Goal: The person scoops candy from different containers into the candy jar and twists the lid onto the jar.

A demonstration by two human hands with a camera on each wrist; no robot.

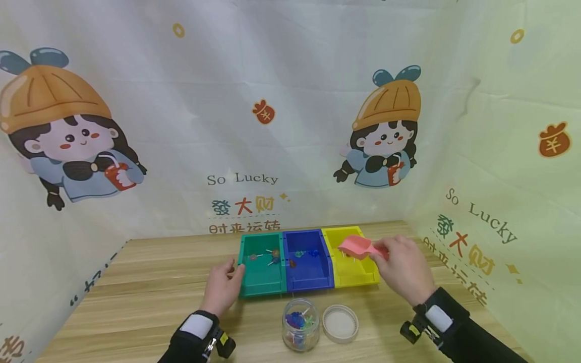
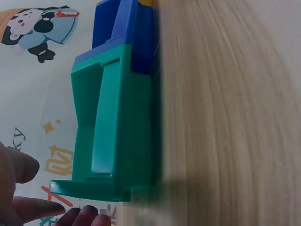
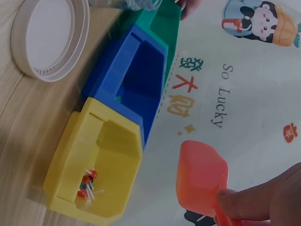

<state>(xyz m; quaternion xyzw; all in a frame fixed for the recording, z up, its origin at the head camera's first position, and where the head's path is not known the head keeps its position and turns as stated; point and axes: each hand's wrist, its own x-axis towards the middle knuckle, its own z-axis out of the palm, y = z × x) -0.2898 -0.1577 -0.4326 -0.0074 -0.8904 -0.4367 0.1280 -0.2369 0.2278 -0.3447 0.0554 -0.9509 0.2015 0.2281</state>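
Observation:
My right hand pinches the handle of a pink scoop between thumb and fingers, its bowl over the yellow bin. Inside that bin lie several small red and dark balls on white sticks, like tiny lollipops. At the outer left edge of the green bin is my left hand, fingers loosely bent along the side and thumb apart. The green bin holds several small lollipop-like pieces. Between the two stands the blue bin, with green, blue and brown pieces inside.
In front of the bins stands a clear jar with blue, green and other pieces in it. Beside it on the wooden table lies a white round lid. A printed cloth hangs behind and at both sides.

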